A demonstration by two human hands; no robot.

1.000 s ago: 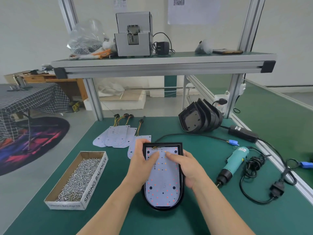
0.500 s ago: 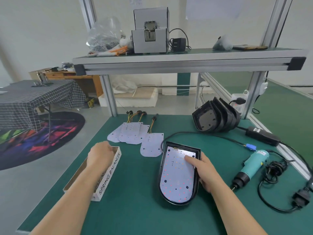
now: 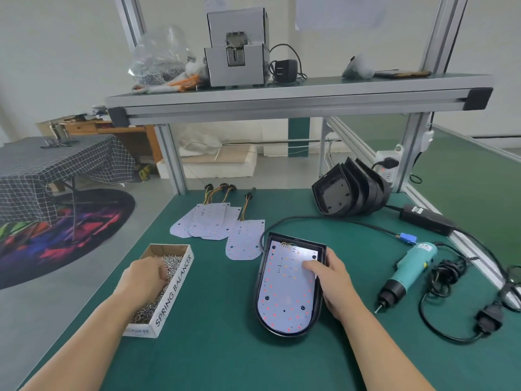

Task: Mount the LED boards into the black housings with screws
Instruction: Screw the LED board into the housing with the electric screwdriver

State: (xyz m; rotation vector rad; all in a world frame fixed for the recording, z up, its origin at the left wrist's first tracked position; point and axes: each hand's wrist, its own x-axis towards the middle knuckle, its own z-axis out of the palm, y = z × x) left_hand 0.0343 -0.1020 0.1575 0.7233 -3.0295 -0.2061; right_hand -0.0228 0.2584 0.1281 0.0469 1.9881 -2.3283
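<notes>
A black housing (image 3: 260, 292) lies on the green mat with a white LED board (image 3: 284, 289) seated inside it. My right hand (image 3: 335, 283) holds the housing at its right rim, one digit pressing down on the board's upper right. To the left stands a cardboard box (image 3: 172, 292) full of small silver screws (image 3: 149, 306). My left hand (image 3: 143, 275) is down in the box, its fingers curled into the screws. Loose LED boards (image 3: 208, 221) with wire tails lie farther back, and one more board (image 3: 244, 244) sits beside the housing.
A stack of empty black housings (image 3: 349, 193) leans at the back right. The teal electric screwdriver (image 3: 408, 266) lies right of my right hand, with its coiled cord and a black power adapter (image 3: 425, 218). An aluminium shelf (image 3: 282, 100) crosses overhead.
My left hand left the LED board, went left to the cardboard box and now digs into the screws. My right hand stayed on the housing. The camera view turned left.
</notes>
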